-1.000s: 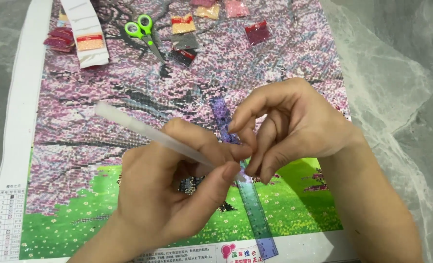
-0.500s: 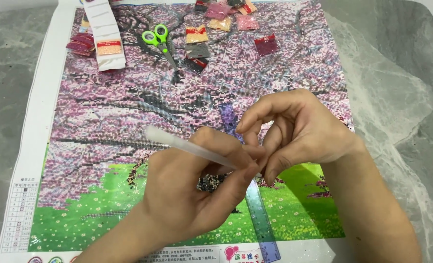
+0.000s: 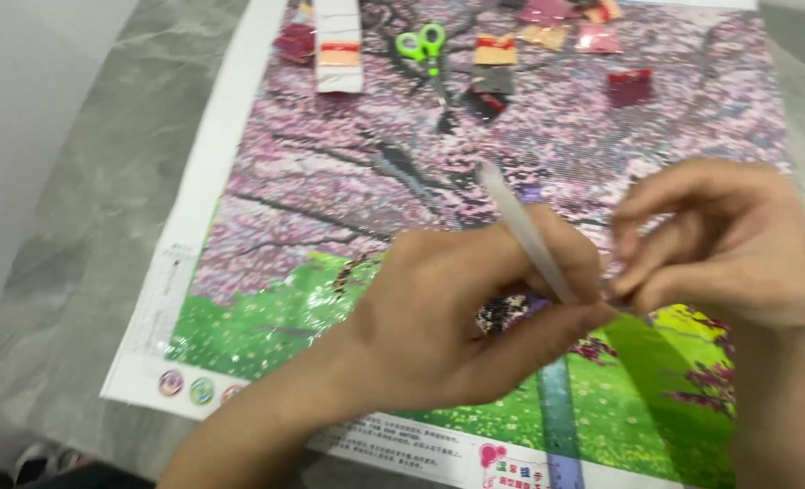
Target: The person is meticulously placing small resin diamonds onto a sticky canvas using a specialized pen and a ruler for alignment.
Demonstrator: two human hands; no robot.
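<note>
My left hand (image 3: 457, 317) grips a translucent white pen-shaped applicator (image 3: 520, 226), its tip pointing toward my right fingers. My right hand (image 3: 728, 244) is curled, its fingertips pinched together right at the pen's tip; what they pinch is too small and blurred to see. Both hands hover over a diamond-painting canvas (image 3: 312, 208) showing pink blossom trees above green grass. A clear blue ruler (image 3: 558, 426) lies on the canvas below my hands, partly hidden by them.
Green-handled scissors (image 3: 425, 45), a white strip (image 3: 337, 41) and several small bead packets (image 3: 629, 83) lie at the canvas's far edge. The canvas rests on a grey marbled surface (image 3: 85, 244). A printed legend strip (image 3: 393, 448) runs along the near edge.
The view has swung left and blurred, so everything sits further right in frame. The pen now stands steeper in my left hand. Both hands stay together at the pen's tip.
</note>
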